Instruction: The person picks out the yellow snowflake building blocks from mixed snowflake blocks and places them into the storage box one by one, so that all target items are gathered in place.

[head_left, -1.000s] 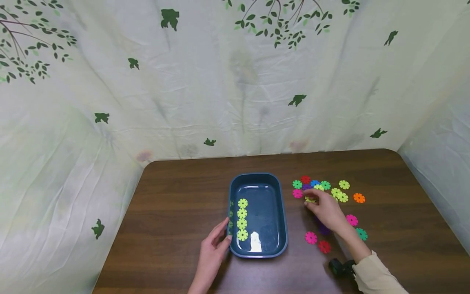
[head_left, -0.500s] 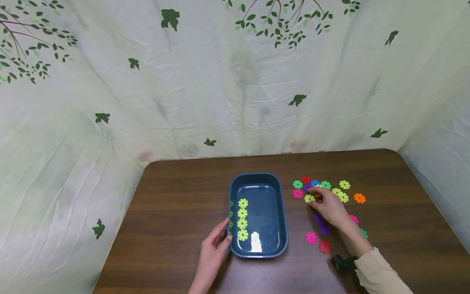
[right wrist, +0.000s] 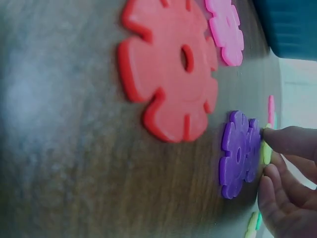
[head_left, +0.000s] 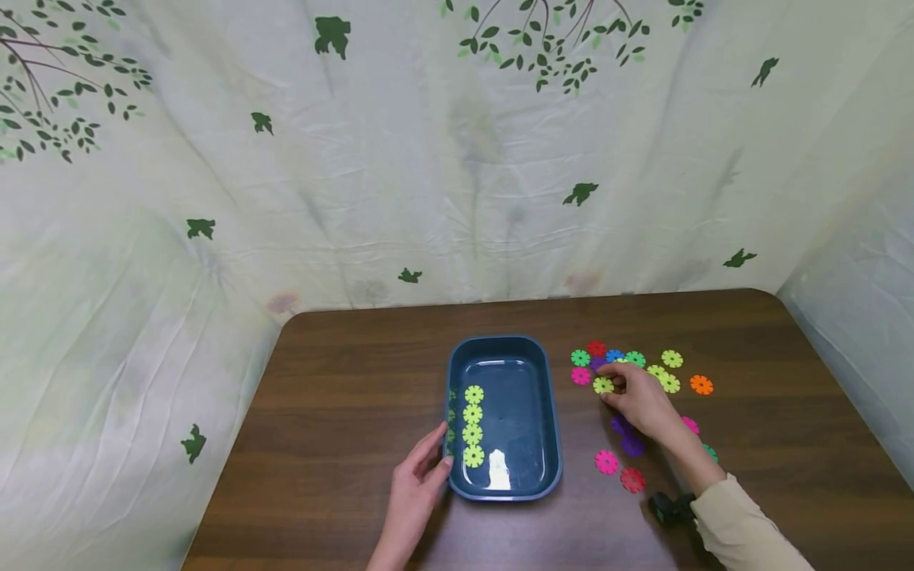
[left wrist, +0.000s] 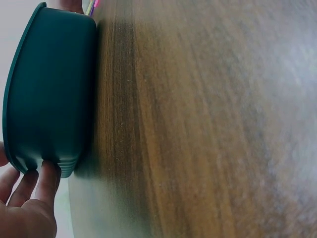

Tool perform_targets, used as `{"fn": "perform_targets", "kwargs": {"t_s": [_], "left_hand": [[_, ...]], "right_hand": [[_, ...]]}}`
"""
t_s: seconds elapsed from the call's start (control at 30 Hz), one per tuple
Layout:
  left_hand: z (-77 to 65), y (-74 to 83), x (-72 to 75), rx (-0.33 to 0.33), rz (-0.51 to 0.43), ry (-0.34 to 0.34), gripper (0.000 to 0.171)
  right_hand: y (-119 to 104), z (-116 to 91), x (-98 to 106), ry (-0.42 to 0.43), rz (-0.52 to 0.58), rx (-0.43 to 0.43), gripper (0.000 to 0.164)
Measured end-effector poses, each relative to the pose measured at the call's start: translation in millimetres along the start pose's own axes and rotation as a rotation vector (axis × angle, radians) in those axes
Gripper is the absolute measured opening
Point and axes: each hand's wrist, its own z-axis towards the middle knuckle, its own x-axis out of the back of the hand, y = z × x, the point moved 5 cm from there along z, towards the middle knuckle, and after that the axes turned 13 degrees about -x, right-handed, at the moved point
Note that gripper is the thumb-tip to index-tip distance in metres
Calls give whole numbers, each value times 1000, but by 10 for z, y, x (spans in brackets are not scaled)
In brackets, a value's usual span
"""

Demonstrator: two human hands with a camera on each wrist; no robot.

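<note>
On the table lies a blue tray [head_left: 505, 493] with a column of several yellow-green flower discs [head_left: 473, 414] along its left side. My left hand [head_left: 416, 480] holds the tray's left wall, thumb at the rim; in the left wrist view its fingertips [left wrist: 48, 168] press on the outer wall. To the right of the tray, my right hand [head_left: 639, 400] pinches a yellow-green flower disc [head_left: 603, 385] at its edges, close over the table. In the right wrist view the thumb [right wrist: 285, 141] is at this disc's edge. The hand hides part of the discs behind it.
Around the right hand lie loose flower discs: pink [head_left: 581, 376], blue [head_left: 614, 356], orange [head_left: 702, 385], purple [head_left: 631, 446], red [head_left: 632, 480] and others. A black wrist camera [head_left: 671, 507] sits under the right sleeve [head_left: 746, 523]. A leaf-print curtain [head_left: 500, 159] hangs behind the table [head_left: 343, 396].
My right hand has shifted slightly right and toward me, so more of the yellow-green disc and the purple discs show. The left hand and tray stay as they were.
</note>
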Motion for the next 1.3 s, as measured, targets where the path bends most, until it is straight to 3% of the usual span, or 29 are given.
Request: {"fn": "perform_targets", "kwargs": {"t_s": [0.3,0.9,1.3], "left_hand": [[0,-17,4,3,6,-4,47],[5,-31,1,-11,-21,-5,47],[-2,-32,0,0,-22,-4,47]], "right_hand": [[1,23,1,-5,-33,15,38],[2,-26,123,46,-51,10,11],[-112,-80,145,52,-20,11,6]]}}
